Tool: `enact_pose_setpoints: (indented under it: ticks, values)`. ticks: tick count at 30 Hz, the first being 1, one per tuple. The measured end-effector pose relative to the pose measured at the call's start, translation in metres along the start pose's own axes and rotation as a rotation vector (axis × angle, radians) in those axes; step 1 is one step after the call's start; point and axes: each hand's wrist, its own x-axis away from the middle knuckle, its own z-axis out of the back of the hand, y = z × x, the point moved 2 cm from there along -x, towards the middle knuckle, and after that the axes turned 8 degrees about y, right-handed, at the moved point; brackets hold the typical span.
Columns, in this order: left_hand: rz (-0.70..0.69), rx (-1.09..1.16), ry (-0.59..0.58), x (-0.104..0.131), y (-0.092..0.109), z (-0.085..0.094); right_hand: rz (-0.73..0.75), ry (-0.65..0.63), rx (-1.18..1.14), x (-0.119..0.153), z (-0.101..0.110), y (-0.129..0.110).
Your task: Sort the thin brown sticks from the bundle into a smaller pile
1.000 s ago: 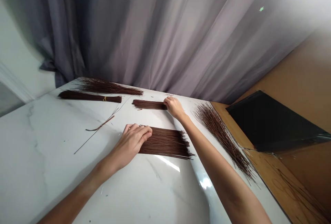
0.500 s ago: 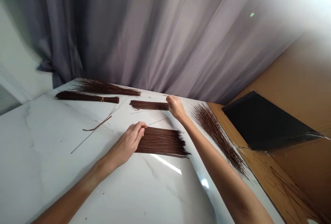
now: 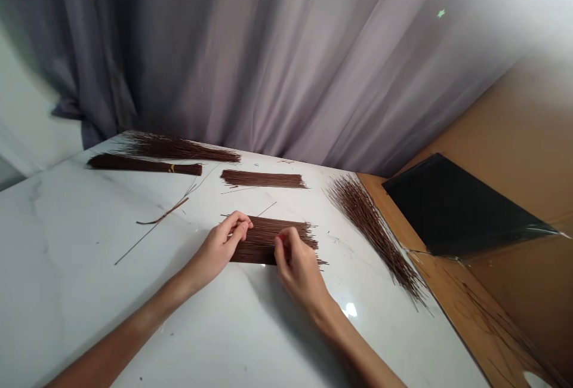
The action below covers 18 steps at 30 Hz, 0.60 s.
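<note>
A flat layer of thin brown sticks (image 3: 264, 236) lies crosswise on the white table, under both hands. My left hand (image 3: 226, 239) is closed in a pinch above its left part. From those fingertips one thin brown stick (image 3: 267, 209) pokes out toward the upper right. Over the right part of the layer is my right hand (image 3: 299, 265), thumb and fingertips drawn together; whatever they may hold is too small to make out. Just beyond lies a smaller, narrow bundle of brown sticks (image 3: 264, 179), touched by neither hand.
At the back left are a loose sheaf of sticks (image 3: 179, 148) and a bundle with a yellow tie (image 3: 138, 165). Single strands (image 3: 163, 216) lie in front. A splayed sheaf (image 3: 376, 233) lines the right edge, beside a dark panel (image 3: 456, 209). A curtain (image 3: 268, 59) hangs behind the table (image 3: 89, 256).
My right hand has come back from the end of the narrow far bundle to the right part of the near layer. The left hand stays over the layer, still pinching the stick.
</note>
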Motion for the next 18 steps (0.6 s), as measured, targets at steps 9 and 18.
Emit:
enact_pose_setpoints:
  ticks: [9, 18]
  values:
    - [0.033, 0.014, 0.070, -0.001, 0.010, 0.005, 0.001, -0.066, -0.021, 0.003, -0.007, -0.007]
    - [0.128, 0.144, 0.071, 0.002, 0.019, 0.003, 0.017, -0.091, -0.097, 0.004, -0.009, -0.007]
